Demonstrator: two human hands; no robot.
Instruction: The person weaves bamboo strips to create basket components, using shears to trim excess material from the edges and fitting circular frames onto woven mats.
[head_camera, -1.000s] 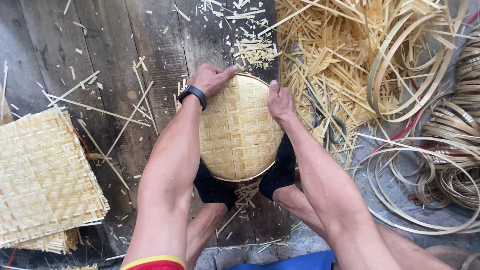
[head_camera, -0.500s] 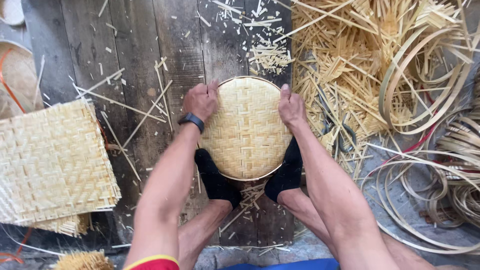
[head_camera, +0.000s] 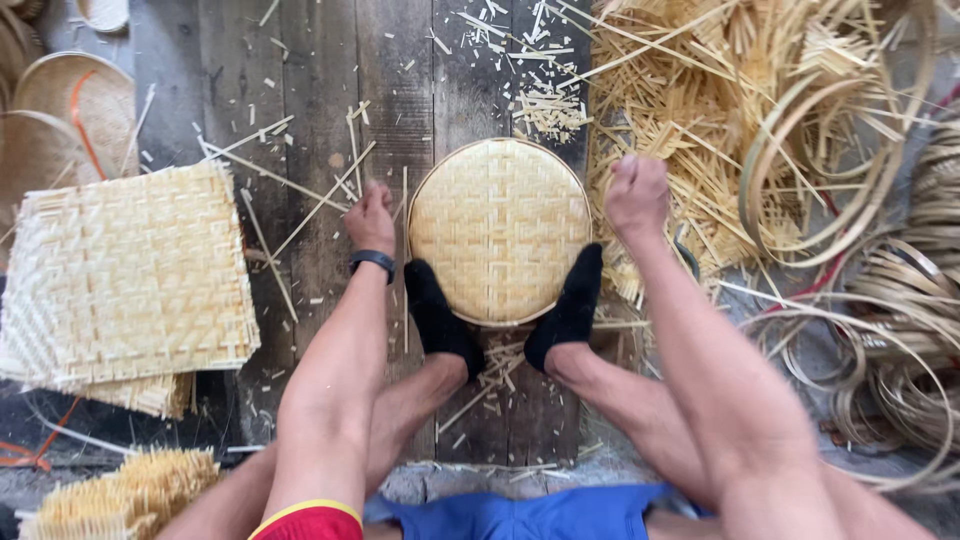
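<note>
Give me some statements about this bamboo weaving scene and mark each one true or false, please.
1. Both hands grip the rim of the round woven tray. False: the left hand and the right hand are both off it, one at each side.
2. Two feet in black socks press against the tray's lower edge. True.
3. A stack of square woven mats lies to the left of the tray. True.
4. The wristwatch is on the right wrist. False: it is on the left wrist.
5. Coiled bamboo hoops lie at the right. True.
</note>
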